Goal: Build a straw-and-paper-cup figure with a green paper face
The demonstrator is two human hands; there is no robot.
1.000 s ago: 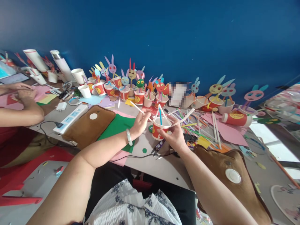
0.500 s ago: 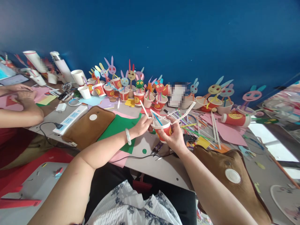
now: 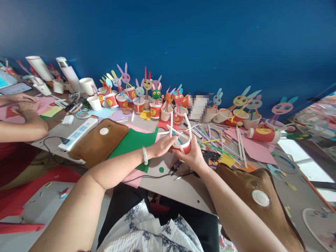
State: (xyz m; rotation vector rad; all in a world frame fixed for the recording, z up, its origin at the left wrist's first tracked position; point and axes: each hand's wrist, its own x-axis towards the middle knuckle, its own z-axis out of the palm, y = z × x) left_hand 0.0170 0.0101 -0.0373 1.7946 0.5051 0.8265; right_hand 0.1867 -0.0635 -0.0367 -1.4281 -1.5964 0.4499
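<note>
2 bare hands meet at a red-and-white paper cup (image 3: pixel 186 149), at 12 o'clock from the wearer, over the bench (image 3: pixel 187 187). Right hand (image 3: pixel 195 157): wrapped round the wall from 3 o'clock, thumb across the near face. Left hand (image 3: pixel 162 145): fingers at the rim, 9 o'clock; whether they pinch anything cannot be told. Handling, as judged: very light, thin-walled, apt to dent, not slippery; best held low on the wall, gently, or by the rim. 2 white strips (image 3: pixel 171 124) stand at the rim and appear bendy; take them near the root. A blue strip (image 3: pixel 180 141) slants inside.

Not verified, near to far: a dark tool (image 3: pixel 176 166) at 6 o'clock from the cup, partly covered; the cup's base, concealed by the right hand; a co-worker's forearm (image 3: pixel 22 131) at 10 o'clock, cut off by the frame; decorated cups (image 3: pixel 155 110) at 12 o'clock, overlapping; a pixelated patch (image 3: pixel 198 107) at 1 o'clock.
</note>
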